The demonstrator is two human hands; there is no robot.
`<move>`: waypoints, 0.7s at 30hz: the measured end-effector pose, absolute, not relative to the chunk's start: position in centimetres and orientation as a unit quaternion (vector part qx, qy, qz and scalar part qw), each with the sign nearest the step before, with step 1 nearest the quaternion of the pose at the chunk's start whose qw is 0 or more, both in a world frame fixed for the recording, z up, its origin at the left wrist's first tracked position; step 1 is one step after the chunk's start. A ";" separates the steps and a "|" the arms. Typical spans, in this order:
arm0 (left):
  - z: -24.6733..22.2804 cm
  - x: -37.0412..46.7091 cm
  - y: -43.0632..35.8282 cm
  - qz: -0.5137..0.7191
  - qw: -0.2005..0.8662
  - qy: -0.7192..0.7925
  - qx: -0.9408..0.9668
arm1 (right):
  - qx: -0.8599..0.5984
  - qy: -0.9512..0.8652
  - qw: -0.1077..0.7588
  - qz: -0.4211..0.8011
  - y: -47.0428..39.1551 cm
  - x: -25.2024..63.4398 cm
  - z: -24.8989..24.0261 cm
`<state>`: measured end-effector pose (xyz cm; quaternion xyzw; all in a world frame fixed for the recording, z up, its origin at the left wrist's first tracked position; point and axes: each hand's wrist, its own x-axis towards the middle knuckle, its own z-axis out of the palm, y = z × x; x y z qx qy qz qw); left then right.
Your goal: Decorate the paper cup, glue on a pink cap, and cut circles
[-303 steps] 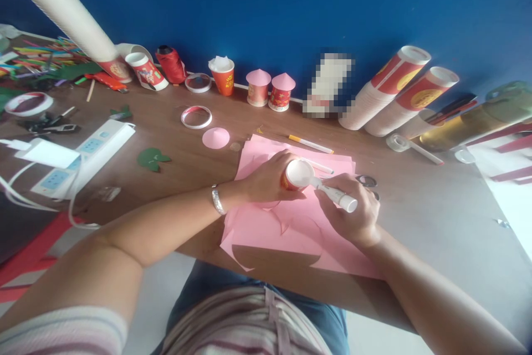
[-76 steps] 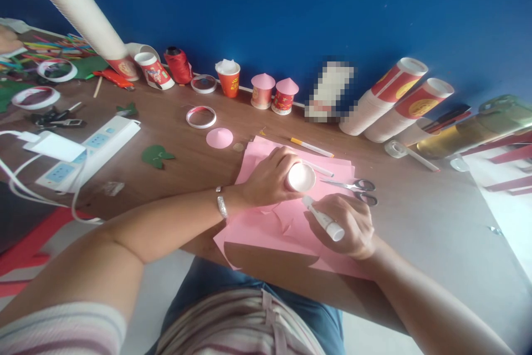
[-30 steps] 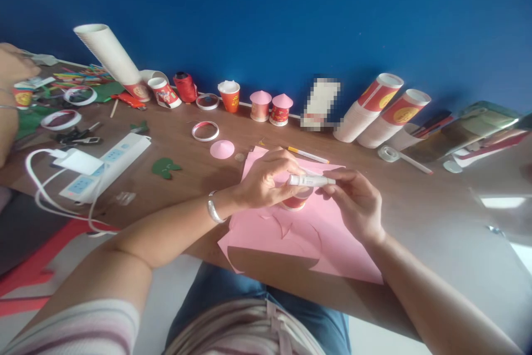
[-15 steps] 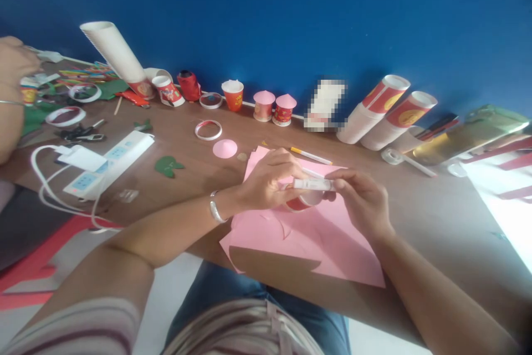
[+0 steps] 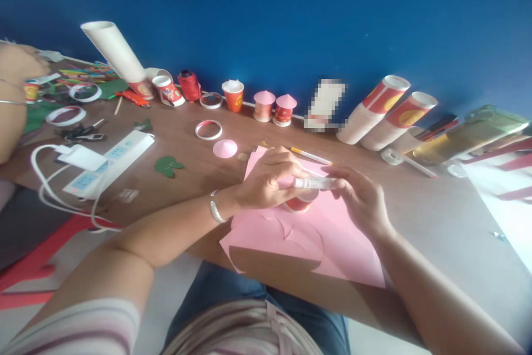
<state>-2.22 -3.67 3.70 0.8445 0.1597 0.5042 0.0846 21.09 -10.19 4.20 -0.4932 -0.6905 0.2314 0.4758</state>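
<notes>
White tube (image 5: 315,183), one: held crosswise above the pink paper sheets (image 5: 270,241). Left hand (image 5: 270,178): fingers curled, nearly closed, grasping the tube's left end. Right hand (image 5: 366,197): fingers pinched together on its right end. Red paper cup (image 5: 296,205), one: under the tube, over the sheets. Yellow-ended marker (image 5: 311,156), one: just beyond the sheets. Pink cone (image 5: 225,149), one: left of the sheets. Cone-topped cups (image 5: 264,108), two: farther beyond the sheets, on the counter (image 5: 424,216).
</notes>
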 end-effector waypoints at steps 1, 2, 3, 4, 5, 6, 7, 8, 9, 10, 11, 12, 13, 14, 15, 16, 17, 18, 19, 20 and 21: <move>3.7 -2.2 -3.7 0.505 0.084 0.155 0.845 | -0.494 -0.694 0.463 0.245 -10.2 21.2 4.2; 3.7 -2.2 -3.6 0.507 0.086 0.151 0.844 | -0.495 -0.694 0.460 0.250 -10.3 21.2 4.2; 3.6 -2.2 -3.6 0.509 0.090 0.148 0.843 | -0.497 -0.690 0.465 0.246 -10.4 21.2 4.2; 3.6 -2.2 -3.6 0.510 0.095 0.145 0.842 | -0.498 -0.686 0.476 0.233 -10.4 21.2 4.1; 3.6 -2.3 -3.5 0.511 0.100 0.146 0.841 | -0.496 -0.683 0.490 0.218 -10.5 21.1 4.0; 3.7 -2.3 -3.5 0.511 0.105 0.148 0.840 | -0.489 -0.683 0.504 0.204 -10.5 21.0 3.9; 3.7 -2.3 -3.5 0.510 0.110 0.152 0.839 | -0.474 -0.685 0.517 0.195 -10.5 21.0 3.8; 3.7 -2.3 -3.5 0.507 0.116 0.158 0.839 | -0.454 -0.691 0.528 0.194 -10.5 20.9 3.7; 3.8 -2.4 -3.4 0.502 0.123 0.166 0.840 | -0.432 -0.697 0.537 0.198 -10.4 20.8 3.6; 3.8 -2.4 -3.5 0.497 0.130 0.175 0.840 | -0.410 -0.703 0.544 0.204 -10.3 20.8 3.6; 3.8 -2.4 -3.5 0.492 0.137 0.183 0.840 | -0.393 -0.707 0.549 0.210 -10.1 20.8 3.6; 3.8 -2.4 -3.5 0.489 0.142 0.187 0.840 | -0.382 -0.710 0.551 0.215 -10.0 20.8 3.5; 3.8 -2.3 -3.5 0.490 0.147 0.189 0.838 | -0.377 -0.711 0.552 0.219 -9.9 20.8 3.5; 3.8 -2.3 -3.5 0.495 0.149 0.187 0.835 | -0.376 -0.711 0.552 0.222 -9.9 20.9 3.5; 3.8 -2.3 -3.5 0.500 0.149 0.183 0.833 | -0.378 -0.710 0.549 0.226 -9.8 20.9 3.6; 3.8 -2.2 -3.5 0.504 0.145 0.179 0.832 | -0.385 -0.711 0.541 0.231 -9.9 21.0 3.6; 3.8 -2.2 -3.5 0.505 0.140 0.175 0.833 | -0.397 -0.711 0.530 0.236 -9.9 21.0 3.7; 3.8 -2.2 -3.5 0.504 0.133 0.171 0.836 | -0.413 -0.712 0.514 0.241 -10.0 21.1 3.8; 3.8 -2.2 -3.5 0.502 0.125 0.167 0.840 | -0.432 -0.713 0.495 0.245 -10.1 21.1 4.0; 3.8 -2.2 -3.5 0.501 0.116 0.161 0.843 | -0.452 -0.712 0.478 0.248 -10.3 21.1 4.1; 3.7 -2.2 -3.5 0.503 0.106 0.154 0.844 | -0.468 -0.707 0.467 0.251 -10.4 21.1 4.1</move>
